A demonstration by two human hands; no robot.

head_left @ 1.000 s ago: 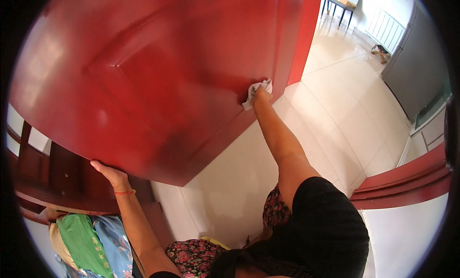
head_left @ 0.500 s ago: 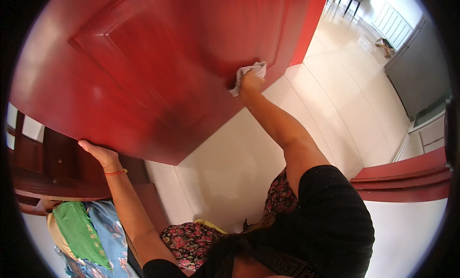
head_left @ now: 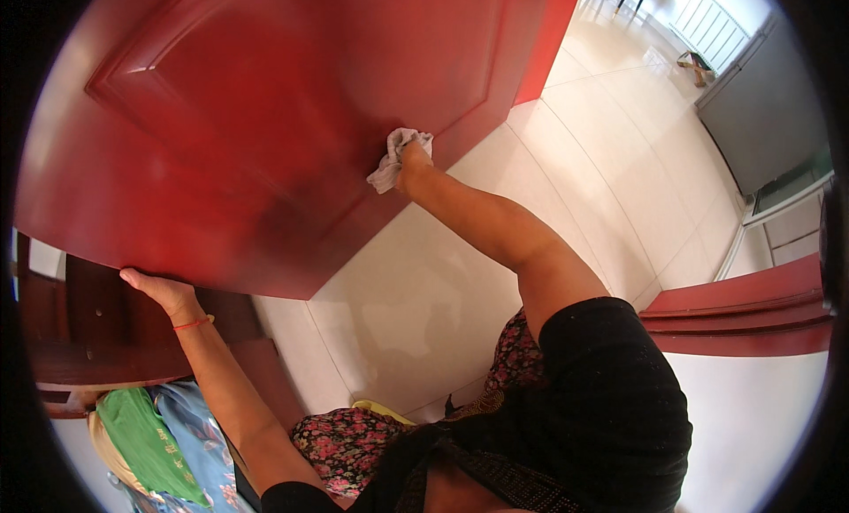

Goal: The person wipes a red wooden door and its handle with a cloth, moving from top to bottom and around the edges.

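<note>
A large red panelled door [head_left: 265, 141] fills the upper left of the view. Against its lower right part, my right hand [head_left: 414, 163] presses a crumpled pale cloth [head_left: 389, 164], with the fingers partly hidden in the folds. My left hand [head_left: 166, 294] holds the door's edge at the lower left, its thumb side showing and the other fingers out of sight behind the door. A red string bracelet [head_left: 193, 322] circles my left wrist.
Dark wooden furniture [head_left: 97, 358] stands at the left, with green fabric [head_left: 146, 438] and blue flowered fabric [head_left: 190, 424] below it. Pale floor tiles [head_left: 424, 283] run beneath the door. At right are a red door frame [head_left: 738, 310] and a grey panel [head_left: 765, 115].
My right hand and the cloth have slid left and slightly down across the door. My left hand keeps its hold on the edge. The whole view has shifted a little.
</note>
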